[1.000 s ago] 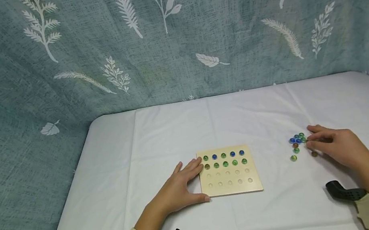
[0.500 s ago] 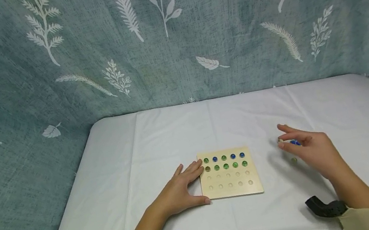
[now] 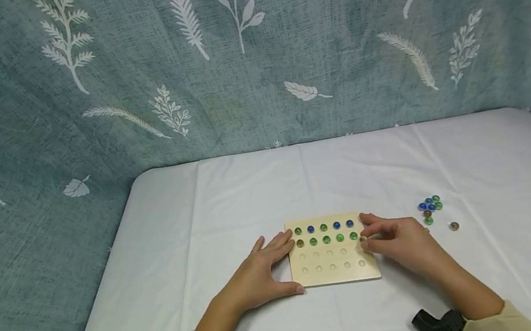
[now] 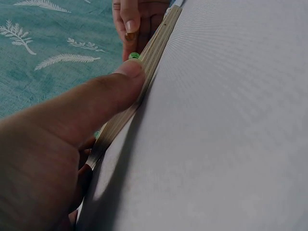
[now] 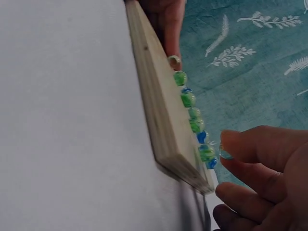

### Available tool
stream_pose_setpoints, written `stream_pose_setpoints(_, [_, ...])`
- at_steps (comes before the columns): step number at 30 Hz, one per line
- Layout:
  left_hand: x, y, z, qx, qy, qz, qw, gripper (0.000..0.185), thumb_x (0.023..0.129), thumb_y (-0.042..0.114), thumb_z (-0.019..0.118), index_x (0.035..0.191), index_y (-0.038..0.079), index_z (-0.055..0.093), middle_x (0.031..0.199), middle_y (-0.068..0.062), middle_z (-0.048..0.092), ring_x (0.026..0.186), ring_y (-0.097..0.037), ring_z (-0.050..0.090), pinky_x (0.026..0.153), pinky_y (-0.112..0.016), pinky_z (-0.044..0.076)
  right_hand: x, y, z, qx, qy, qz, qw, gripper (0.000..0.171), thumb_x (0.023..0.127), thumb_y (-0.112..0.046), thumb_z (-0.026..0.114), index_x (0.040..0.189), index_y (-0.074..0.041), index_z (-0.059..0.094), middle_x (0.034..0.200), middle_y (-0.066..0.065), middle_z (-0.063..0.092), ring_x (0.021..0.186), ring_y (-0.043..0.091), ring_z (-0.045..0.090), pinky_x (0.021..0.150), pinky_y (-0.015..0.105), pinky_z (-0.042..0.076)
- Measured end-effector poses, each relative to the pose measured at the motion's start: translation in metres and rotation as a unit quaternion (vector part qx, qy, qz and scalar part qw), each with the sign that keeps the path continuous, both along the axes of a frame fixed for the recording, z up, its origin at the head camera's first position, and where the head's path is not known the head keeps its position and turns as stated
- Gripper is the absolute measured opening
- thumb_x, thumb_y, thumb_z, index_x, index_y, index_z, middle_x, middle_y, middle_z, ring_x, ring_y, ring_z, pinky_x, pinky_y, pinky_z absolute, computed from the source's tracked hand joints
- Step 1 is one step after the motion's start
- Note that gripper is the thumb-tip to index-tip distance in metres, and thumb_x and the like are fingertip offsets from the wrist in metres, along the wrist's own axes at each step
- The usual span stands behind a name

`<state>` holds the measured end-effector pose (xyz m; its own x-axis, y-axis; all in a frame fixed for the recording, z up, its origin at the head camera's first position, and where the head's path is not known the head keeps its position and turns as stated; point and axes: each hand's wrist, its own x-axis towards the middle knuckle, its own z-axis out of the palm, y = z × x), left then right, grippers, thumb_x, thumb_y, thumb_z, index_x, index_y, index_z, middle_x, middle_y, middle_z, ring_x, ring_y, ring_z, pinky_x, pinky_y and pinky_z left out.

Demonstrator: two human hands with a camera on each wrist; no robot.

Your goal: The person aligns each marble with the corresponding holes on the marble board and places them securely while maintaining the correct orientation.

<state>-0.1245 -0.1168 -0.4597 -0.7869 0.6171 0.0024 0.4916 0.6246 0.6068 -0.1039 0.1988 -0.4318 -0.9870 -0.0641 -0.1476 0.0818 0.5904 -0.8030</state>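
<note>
The right hand (image 3: 399, 237) grips a small, clear glass-looking marble with an amber tint (image 4: 129, 36) between thumb and index finger, at the right side of a pale, flat plywood board with round hollows (image 3: 329, 277). The relation that matters most is between that marble and the right end of the board's third row, counted from the far side: in the head view the fingertips cross the board's right edge there and partly cover the end hollow. Both wrist views, looking along the board, show the pinched marble just above its top face, apart from it.

The board's rows run left to right before the person, five hollows to each. The two far rows bear green, blue and brownish marbles (image 3: 326, 240); the two near rows are bare hollows (image 3: 343, 251). The right hand is the nearer to that row end. The left hand (image 3: 257, 272) lies across the board from it, fingers extended on the left edge and thumb at the near left corner.

Loose blue, green and brown marbles (image 3: 431, 207) lie on the white-clothed surface (image 3: 228, 195) to the board's right, beyond the right hand.
</note>
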Motion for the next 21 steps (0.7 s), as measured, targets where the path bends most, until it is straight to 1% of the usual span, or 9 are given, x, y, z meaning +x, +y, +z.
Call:
stream_pose_setpoints(5, [0.000,0.000,-0.001,0.001,0.002,-0.001,1.0000,0.096,0.071,0.053,0.083,0.149,0.013,0.045,0.161,0.009,0.027,0.149,-0.009,0.022,0.127,-0.039,0.005,0.001,-0.006,-0.003,0.020,-0.003,0.000,1.000,0.022,0.082,-0.030,0.079,0.096,-0.014,0.076,0.148,0.006,0.050,0.142,0.032,0.040,0.117,0.058,0.029])
stream_pose_setpoints(11, [-0.001,0.001,0.000,0.003,0.012,-0.006,0.9999,0.095,0.071,0.053,0.083,0.148,0.012,0.045,0.160,0.007,0.029,0.149,-0.012,0.024,0.127,-0.043,0.007,0.004,-0.010,-0.004,0.033,-0.002,-0.004,0.999,0.020,0.081,-0.030,0.079,0.095,-0.015,0.075,0.150,0.005,0.047,0.144,0.035,0.036,0.118,0.058,0.028])
stream_pose_setpoints(18, [-0.001,0.000,0.000,0.001,0.004,-0.001,1.0000,0.095,0.071,0.052,0.083,0.149,0.013,0.045,0.160,0.008,0.028,0.149,-0.009,0.023,0.127,-0.042,0.005,0.007,-0.012,-0.006,0.053,0.027,0.003,0.998,0.014,0.080,-0.029,0.080,0.089,-0.020,0.076,0.149,0.004,0.049,0.141,0.035,0.040,0.113,0.056,0.036])
stream_pose_setpoints(21, [-0.001,0.000,0.000,0.001,0.001,0.000,1.0000,0.095,0.071,0.052,0.083,0.149,0.013,0.045,0.161,0.008,0.028,0.149,-0.008,0.022,0.127,-0.040,0.005,0.007,-0.013,-0.005,0.056,0.032,0.005,0.998,0.014,0.080,-0.029,0.081,0.090,-0.020,0.076,0.149,0.004,0.050,0.141,0.035,0.041,0.112,0.056,0.038])
